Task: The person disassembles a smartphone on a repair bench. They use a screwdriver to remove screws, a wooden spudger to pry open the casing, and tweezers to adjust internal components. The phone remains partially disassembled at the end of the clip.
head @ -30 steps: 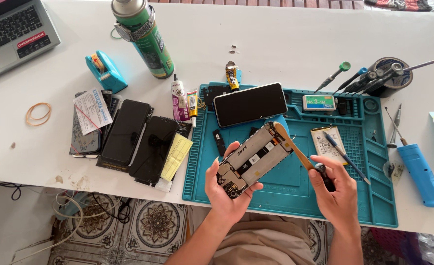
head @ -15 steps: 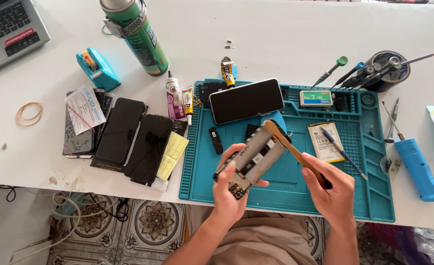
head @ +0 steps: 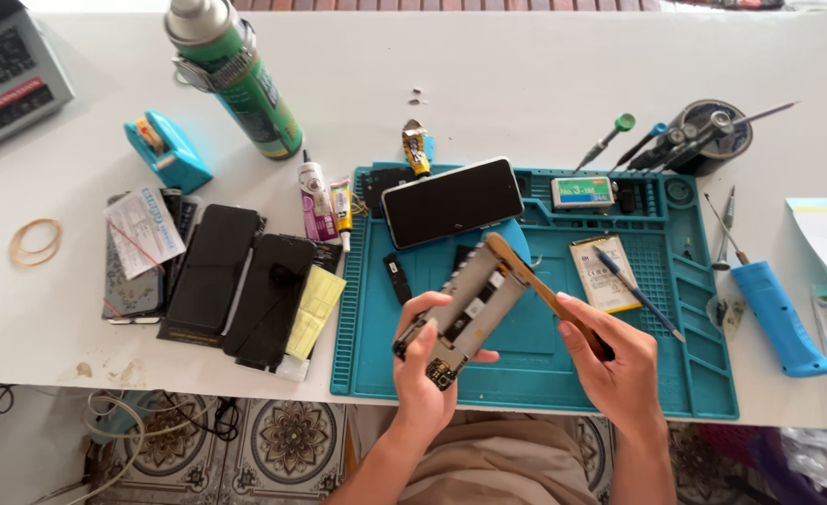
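Left hand (head: 427,374) is gripping an opened phone frame (head: 465,313) w/ circuit parts showing, holding it tilted above the teal work mat (head: 535,374). Right hand (head: 619,360) is closed around a flat wooden-coloured pry stick (head: 539,281), its tip touching the frame's upper end. A dark phone (head: 453,201) is lying just behind, on the mat's top edge

laptop (head: 7,79) cut off — tool's (head: 544,290) handle hidden

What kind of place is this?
Likely a phone repair bench: a teal work mat, screwdrivers in a round holder, and an opened phone frame in the left hand.
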Action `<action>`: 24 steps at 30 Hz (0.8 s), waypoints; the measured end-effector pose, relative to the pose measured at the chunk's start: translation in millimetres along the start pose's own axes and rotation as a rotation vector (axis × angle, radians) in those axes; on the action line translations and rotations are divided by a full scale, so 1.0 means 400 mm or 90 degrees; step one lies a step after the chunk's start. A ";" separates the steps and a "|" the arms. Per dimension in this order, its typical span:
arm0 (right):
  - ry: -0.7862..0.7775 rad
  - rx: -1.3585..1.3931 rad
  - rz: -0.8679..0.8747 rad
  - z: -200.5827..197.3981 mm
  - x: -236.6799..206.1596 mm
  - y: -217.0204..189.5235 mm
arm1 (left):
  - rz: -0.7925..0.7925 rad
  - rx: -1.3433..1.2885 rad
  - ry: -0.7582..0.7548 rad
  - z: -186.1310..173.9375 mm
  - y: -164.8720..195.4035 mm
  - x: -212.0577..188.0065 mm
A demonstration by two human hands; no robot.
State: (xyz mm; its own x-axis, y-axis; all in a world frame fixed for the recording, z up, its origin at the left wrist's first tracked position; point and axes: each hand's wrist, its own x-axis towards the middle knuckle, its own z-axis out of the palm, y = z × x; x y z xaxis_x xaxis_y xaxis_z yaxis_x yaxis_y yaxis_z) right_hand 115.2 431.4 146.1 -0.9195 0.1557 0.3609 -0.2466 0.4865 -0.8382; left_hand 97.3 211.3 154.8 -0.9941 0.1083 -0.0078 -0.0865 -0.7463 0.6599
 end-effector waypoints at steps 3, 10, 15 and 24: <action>0.004 0.009 0.008 0.001 -0.002 -0.006 | 0.017 0.090 -0.046 0.005 -0.001 -0.007; -0.029 -0.004 -0.012 -0.001 -0.003 -0.020 | 0.050 -0.031 0.070 0.004 0.010 -0.011; -0.025 0.008 -0.017 -0.003 -0.005 -0.023 | 0.044 0.002 0.032 0.000 0.004 -0.016; -0.016 0.007 -0.021 -0.005 -0.005 -0.017 | 0.076 -0.030 0.048 0.008 0.003 -0.015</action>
State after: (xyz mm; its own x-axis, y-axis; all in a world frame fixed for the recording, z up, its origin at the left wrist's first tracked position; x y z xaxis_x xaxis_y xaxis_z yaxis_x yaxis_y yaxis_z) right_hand 119.4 429.5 151.9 -0.9185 0.1181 0.3775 -0.2795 0.4815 -0.8307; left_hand 103.2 211.8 157.9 -0.9994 -0.0313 0.0112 0.0314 -0.7814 0.6232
